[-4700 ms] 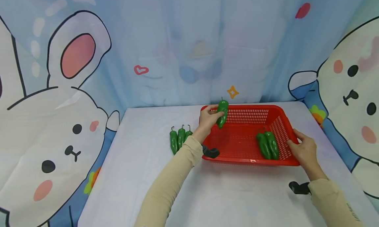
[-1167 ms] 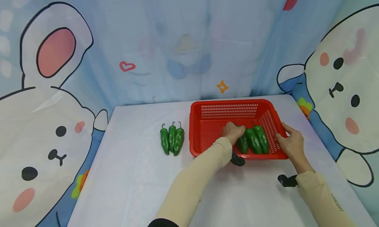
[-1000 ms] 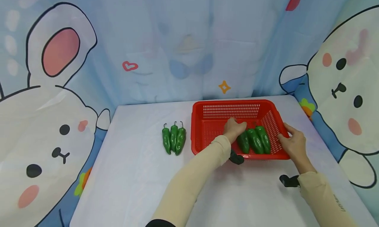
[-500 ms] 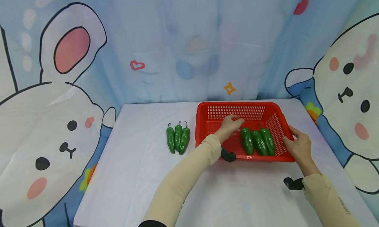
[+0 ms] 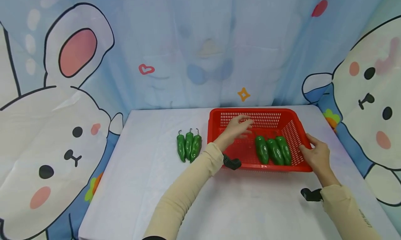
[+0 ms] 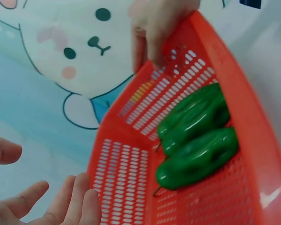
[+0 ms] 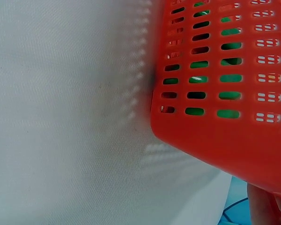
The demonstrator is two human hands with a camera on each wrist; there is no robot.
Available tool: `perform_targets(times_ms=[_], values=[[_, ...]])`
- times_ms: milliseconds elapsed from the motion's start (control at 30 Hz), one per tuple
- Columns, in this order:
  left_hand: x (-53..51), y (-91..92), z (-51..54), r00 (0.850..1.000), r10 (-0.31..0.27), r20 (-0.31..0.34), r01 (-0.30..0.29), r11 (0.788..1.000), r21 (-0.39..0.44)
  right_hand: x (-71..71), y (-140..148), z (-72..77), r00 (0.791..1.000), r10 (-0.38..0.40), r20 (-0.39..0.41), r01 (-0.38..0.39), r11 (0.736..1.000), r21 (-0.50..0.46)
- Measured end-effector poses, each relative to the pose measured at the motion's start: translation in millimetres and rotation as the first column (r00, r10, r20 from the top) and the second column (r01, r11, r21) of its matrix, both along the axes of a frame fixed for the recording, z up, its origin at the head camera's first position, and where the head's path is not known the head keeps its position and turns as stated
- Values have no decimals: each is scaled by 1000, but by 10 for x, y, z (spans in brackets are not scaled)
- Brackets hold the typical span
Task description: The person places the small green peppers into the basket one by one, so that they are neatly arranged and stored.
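Observation:
A red plastic basket (image 5: 250, 167) stands on the table with three green peppers (image 5: 274, 151) side by side in its right part. My left hand (image 5: 235, 128) is over the basket's left half, its fingers spread and holding nothing; in the left wrist view its fingers (image 6: 79, 201) are apart from the peppers. My right hand (image 5: 317, 156) grips the basket's right rim, thumb on the inner side. From the right wrist view, the basket's slotted wall (image 7: 210, 136) shows green through its holes. Three more green peppers (image 5: 189, 146) lie together on the table, left of the basket.
A white cloth covers the table (image 5: 150, 191). Behind it hangs a blue curtain (image 5: 175, 59) printed with cartoon animals. Black camera mounts (image 5: 232, 162) stick out from both wrists near the basket's front edge.
My left hand carried a pepper into the basket, set it beside the other two, let go and drew back leftward. My right hand stays on the rim.

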State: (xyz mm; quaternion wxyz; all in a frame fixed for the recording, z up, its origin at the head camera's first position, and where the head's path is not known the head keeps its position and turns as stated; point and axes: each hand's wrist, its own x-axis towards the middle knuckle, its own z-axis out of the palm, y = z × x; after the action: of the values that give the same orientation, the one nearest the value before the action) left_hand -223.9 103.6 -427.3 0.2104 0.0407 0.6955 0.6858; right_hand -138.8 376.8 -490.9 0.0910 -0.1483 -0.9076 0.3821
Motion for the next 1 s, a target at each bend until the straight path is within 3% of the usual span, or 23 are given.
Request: perform_targets(times_ms=[200,433,600,767,1000], values=[[-51,-302,37,998,3,-58,-2,1000,23,-12,2,-5,1000,-6,6,6,1000,2],[-38,-772,-49,988,89,-128,-94,995,-32,-9,-3,-6,1000,-6,19,6,1000,0],[-59,-1091,-117,978,165,-126,-170,985,-27,18,13,-13,1000,9,13,-9,1000,0],[-109,-1476,-211,959,261,-107,-262,965,2,46,18,-24,1000,11,0,-11,1000,-4],[-57,-2090,-445,919,389,-61,-391,920,-29,22,7,-1,1000,8,9,-8,1000,1]])
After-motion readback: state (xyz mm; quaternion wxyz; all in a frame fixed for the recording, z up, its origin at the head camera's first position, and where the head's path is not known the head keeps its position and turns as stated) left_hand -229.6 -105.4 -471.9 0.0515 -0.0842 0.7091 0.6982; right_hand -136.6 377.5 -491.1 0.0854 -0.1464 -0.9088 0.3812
